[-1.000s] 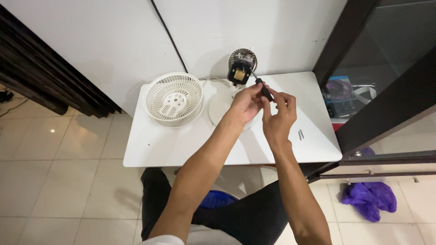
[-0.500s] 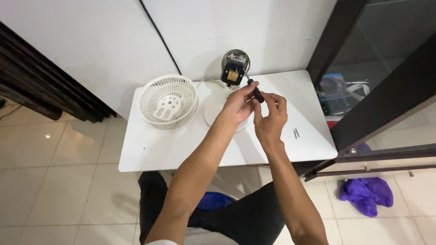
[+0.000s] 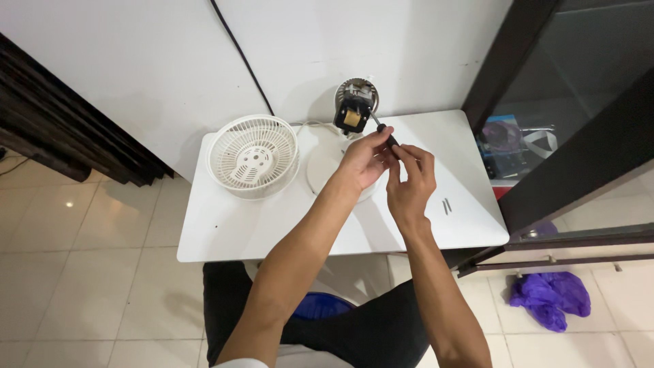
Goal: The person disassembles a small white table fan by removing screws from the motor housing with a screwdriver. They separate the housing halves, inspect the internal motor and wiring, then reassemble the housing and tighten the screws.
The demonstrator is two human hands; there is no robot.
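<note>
From the left, I see one white fan grille (image 3: 253,155) lying face-up like a bowl on the left part of the white table (image 3: 218,232), its ribs running out from a flat hub with small holes. Just to its right lies one round white base disc (image 3: 323,170), partly covered by my left forearm. Behind the disc, at the table's back edge against the wall, stands one bare fan motor (image 3: 354,109), black with a yellowish patch in the middle and a metal ring behind it; a thin white cord runs from it towards the grille.

I count one screwdriver (image 3: 383,129): a slim tool with a dark handle and a thin metal shaft, tilted so the tip points up-left at the motor's lower right side. I cannot tell whether the tip touches it. My left hand (image 3: 364,158) is curled around the handle, fingers closed on it. My right hand (image 3: 411,178) is just beside it, thumb and forefinger pinched at the handle's lower end, the other fingers loosely bent.

Further right, two small pale screws (image 3: 446,205) lie side by side on the table. On the floor at the far right, one purple bag (image 3: 548,296) lies crumpled.
</note>
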